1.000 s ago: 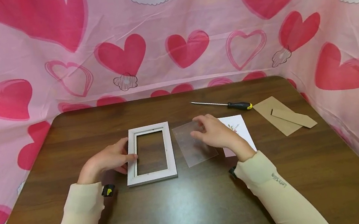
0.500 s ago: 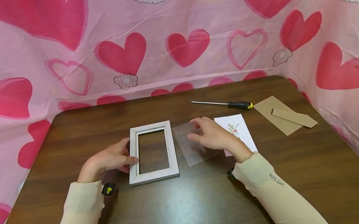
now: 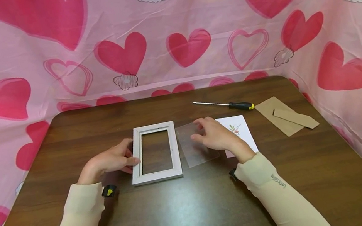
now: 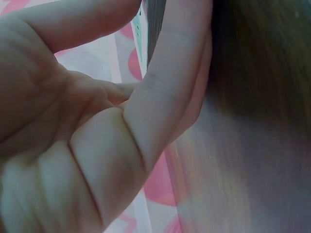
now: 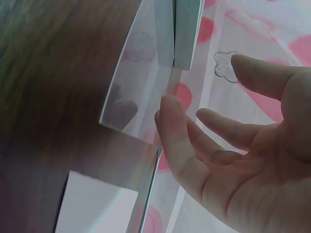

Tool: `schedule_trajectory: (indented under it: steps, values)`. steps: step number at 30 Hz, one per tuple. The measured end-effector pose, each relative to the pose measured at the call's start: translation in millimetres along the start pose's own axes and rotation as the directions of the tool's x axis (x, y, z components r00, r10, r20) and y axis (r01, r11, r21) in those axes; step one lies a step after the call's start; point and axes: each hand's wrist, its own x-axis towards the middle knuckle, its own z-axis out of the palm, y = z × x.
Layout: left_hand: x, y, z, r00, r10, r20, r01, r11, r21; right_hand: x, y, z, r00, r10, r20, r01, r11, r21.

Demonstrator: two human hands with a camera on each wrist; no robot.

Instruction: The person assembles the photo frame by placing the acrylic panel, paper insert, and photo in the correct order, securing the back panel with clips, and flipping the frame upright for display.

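Note:
A white picture frame (image 3: 174, 149) lies on the table with its recessed side up and its opening bare. My left hand (image 3: 112, 159) grips its left rail, thumb on top and fingers at the outer side; the left wrist view shows the frame's edge (image 4: 155, 26) between thumb and fingers. Right of the frame lies a clear rectangular sheet (image 3: 192, 152). Over that sheet hovers my right hand (image 3: 217, 135), fingers loosely bent and holding nothing. In the right wrist view its fingertips (image 5: 171, 109) are near the clear sheet (image 5: 138, 82).
Partly behind my right wrist is a white card (image 3: 248, 134) with a floral print. A screwdriver (image 3: 241, 106) with a black and yellow handle lies at the back. On the right, a brown backing board (image 3: 274, 114) lies under a narrow brown stand piece (image 3: 295, 118). A heart-patterned cloth (image 3: 158, 54) surrounds the table.
The picture frame has slid slightly to the right, nearer the clear sheet, with my left hand on it. My right hand has stayed nearly in place over the sheet.

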Motion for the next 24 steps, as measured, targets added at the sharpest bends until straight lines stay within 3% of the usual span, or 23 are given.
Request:
schedule_trajectory:
  steps: [9, 24]
  values:
    - [3.7, 1.1, 6.3, 1.0, 0.021, -0.009, -0.022, 0.999, -0.048, -1.1, 8.5, -5.3, 0.998, 0.056, 0.009, -0.055, 0.995, -0.08]
    - [7.7, 5.7, 12.8, 0.997, 0.068, -0.038, -0.07, 0.996, -0.058, -2.3, 14.5, -10.1, 0.997, 0.076, -0.001, -0.076, 0.993, -0.094]
